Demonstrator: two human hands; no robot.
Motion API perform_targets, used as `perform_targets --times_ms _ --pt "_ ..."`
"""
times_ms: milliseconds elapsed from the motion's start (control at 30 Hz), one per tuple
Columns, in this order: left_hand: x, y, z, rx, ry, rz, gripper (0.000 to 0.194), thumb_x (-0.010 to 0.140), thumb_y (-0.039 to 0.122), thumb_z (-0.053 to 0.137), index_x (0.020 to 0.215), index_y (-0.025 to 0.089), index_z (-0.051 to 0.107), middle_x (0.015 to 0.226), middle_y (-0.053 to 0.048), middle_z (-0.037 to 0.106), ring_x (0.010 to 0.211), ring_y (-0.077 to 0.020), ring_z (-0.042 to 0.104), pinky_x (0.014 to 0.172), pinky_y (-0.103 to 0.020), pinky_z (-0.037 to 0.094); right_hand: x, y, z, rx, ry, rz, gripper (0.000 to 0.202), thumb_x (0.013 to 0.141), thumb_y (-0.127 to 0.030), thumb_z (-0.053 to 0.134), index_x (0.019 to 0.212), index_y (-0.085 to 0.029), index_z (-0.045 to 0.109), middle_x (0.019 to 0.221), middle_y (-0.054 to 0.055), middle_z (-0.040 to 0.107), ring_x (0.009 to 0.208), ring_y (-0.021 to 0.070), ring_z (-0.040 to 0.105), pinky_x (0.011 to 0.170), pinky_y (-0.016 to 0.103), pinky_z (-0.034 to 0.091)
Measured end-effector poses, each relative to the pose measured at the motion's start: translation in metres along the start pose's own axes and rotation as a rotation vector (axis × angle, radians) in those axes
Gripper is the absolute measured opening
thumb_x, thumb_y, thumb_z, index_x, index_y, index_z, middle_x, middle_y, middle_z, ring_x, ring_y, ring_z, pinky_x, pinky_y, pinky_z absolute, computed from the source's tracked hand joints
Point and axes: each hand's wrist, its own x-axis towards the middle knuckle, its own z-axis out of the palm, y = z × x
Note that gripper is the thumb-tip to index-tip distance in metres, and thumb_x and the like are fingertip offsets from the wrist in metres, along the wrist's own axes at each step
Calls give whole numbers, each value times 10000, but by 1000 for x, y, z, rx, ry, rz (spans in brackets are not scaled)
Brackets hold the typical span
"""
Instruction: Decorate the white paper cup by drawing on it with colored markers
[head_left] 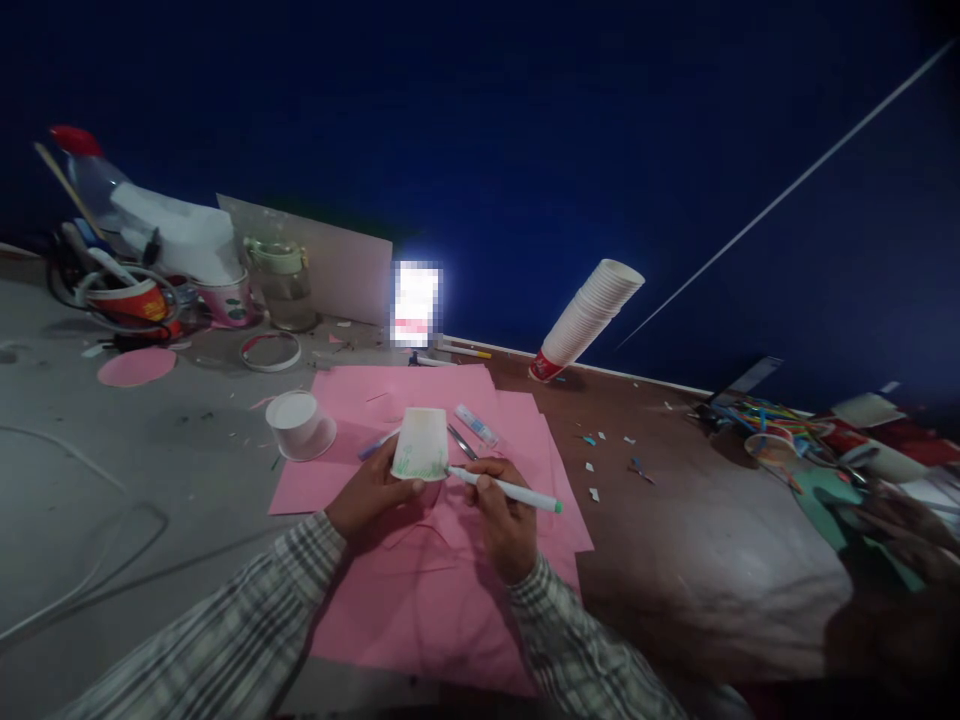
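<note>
My left hand (379,493) grips a white paper cup (421,440) by its left side and rim, the rim toward me. Green marks run along the cup's wall near that rim. In my right hand (501,515) is a white marker pen (517,490) with a green end, its tip at the cup's lower right edge. Pink paper sheets (450,625) lie beneath both hands. Just beyond the right hand, a small clear tube (476,424) and a dark slim tool (462,441) rest on the pink paper.
A white tub (300,425) stands upside down at left, near a tape ring (270,351). Behind are a glass jar (281,285) and a pink cup (227,298). A tall stack of paper cups (585,320) leans at the back. At far right another person's hand (904,515) shows.
</note>
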Motion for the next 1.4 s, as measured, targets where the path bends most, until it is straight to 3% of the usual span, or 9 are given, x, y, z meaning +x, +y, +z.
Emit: perform_targets --times_ms 400,667,933,1400 --pt "1 -3 -2 -6 3 20 741 578 389 1022 1214 193 696 1052 -70 747 943 -236 661 791 -304 514 1 -2 2 -82 4 -37 268 969 -455 674 935 -204 762 721 28 694 580 152 622 543 263 531" --pt "1 -4 -2 -17 17 19 712 571 379 1025 1177 192 702 986 -50 733 906 -221 648 765 -294 509 -3 -4 1 -66 -77 -88 236 970 -411 666 924 -216 791 884 79 789 645 167 642 591 289 570" --pt "0 -3 -1 -12 6 -9 746 572 388 1015 1216 203 687 1028 -64 745 923 -241 668 754 -300 513 -1 5 0 -102 -6 -72 270 1000 -446 643 969 -210 771 789 47 714 623 161 631 564 274 536" --pt "4 -7 -5 19 11 44 670 595 374 1007 1173 206 713 981 -48 722 871 -211 637 744 -293 497 -3 -2 -2 -50 -82 -81 208 966 -392 684 912 -229 800 902 76 809 660 168 644 619 302 546"
